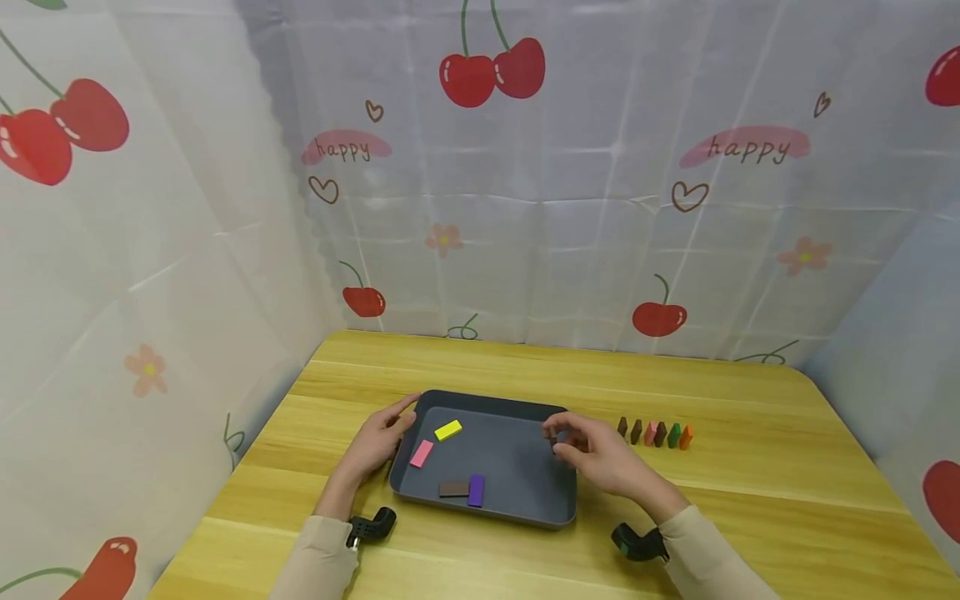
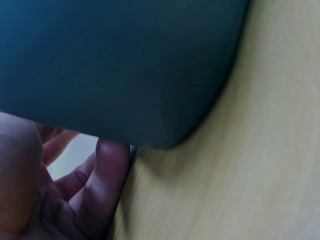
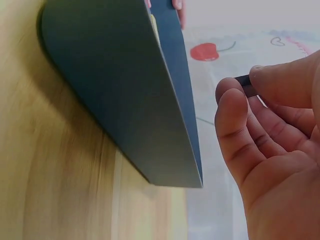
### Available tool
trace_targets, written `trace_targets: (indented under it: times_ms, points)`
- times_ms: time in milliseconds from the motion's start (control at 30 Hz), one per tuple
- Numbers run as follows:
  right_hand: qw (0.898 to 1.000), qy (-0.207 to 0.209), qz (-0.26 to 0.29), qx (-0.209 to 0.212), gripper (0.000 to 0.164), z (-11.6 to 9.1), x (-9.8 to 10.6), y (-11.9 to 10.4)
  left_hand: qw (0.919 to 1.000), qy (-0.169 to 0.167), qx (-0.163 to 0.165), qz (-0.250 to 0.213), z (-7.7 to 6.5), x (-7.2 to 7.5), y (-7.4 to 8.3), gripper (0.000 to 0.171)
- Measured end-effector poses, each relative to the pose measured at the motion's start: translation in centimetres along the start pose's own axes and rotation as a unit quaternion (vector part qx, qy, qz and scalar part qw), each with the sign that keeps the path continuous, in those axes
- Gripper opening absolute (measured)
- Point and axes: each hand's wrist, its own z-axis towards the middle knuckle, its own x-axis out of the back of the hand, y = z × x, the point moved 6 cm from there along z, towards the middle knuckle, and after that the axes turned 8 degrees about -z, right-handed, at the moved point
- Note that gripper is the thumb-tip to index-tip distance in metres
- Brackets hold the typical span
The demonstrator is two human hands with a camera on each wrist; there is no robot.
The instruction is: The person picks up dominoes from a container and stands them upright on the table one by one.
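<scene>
A dark grey tray [image 1: 517, 467] lies on the table before me. Along its left wall and far left corner my left hand [image 1: 378, 437] rests with index finger stretched out and thumb at the rim; in the left wrist view the tray hides its fingertips. Over the tray's right side, my right hand [image 1: 596, 454] pinches a small dark brown domino [image 3: 245, 86] between thumb and fingertips. Inside the tray are a yellow domino [image 1: 448, 430], a pink domino [image 1: 422, 453], a brown domino [image 1: 453, 490] and a purple domino [image 1: 476, 491], the last two touching or nearly so.
Right of the tray, several dominoes stand upright in a row, among them a green domino [image 1: 674, 434] and an orange domino [image 1: 686, 437]. The wooden table [image 1: 765, 467] is backed by a cherry-print curtain [image 1: 525, 233]. Black cameras sit at both wrists.
</scene>
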Motion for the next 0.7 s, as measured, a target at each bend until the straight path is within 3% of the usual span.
trace_targets:
  times_ms: [700]
  points:
    - [0.999,0.05,0.0,-0.02,0.031,-3.1,2.0,2.1,0.9995,0.008,-0.009,0.029,0.1,0.1,0.3,0.045]
